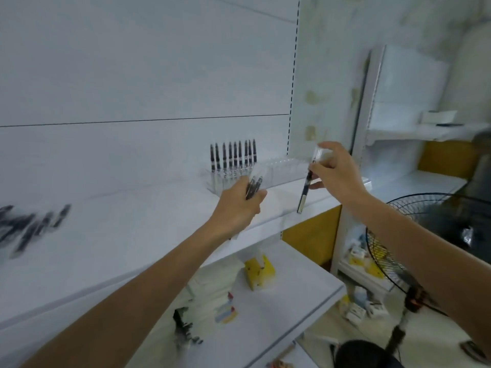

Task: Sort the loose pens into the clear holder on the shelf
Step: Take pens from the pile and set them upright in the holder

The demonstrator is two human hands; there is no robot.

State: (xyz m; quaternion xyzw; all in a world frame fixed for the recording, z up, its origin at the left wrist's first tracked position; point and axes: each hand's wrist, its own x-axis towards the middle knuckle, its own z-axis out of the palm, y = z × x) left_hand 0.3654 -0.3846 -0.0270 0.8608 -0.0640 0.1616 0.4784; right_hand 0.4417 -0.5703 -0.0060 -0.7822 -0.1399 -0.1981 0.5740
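A clear holder (pixel 281 171) stands on the white shelf (pixel 132 229) against the back panel. Several black pens (pixel 233 156) stand upright in its left part; its right part looks empty. My left hand (pixel 239 205) grips a small bundle of black pens (pixel 254 185) just in front of the holder. My right hand (pixel 336 171) pinches a single pen (pixel 305 192) that hangs almost upright, its lower end near the shelf's front edge. Several loose pens (pixel 32 227) lie blurred at the shelf's far left.
Below is a lower shelf (pixel 292 301) with a yellow box (pixel 259 272), small packs and a dark object. A standing fan (pixel 414 251) is at the right, close to my right forearm. A white cabinet (pixel 398 102) stands behind at the right.
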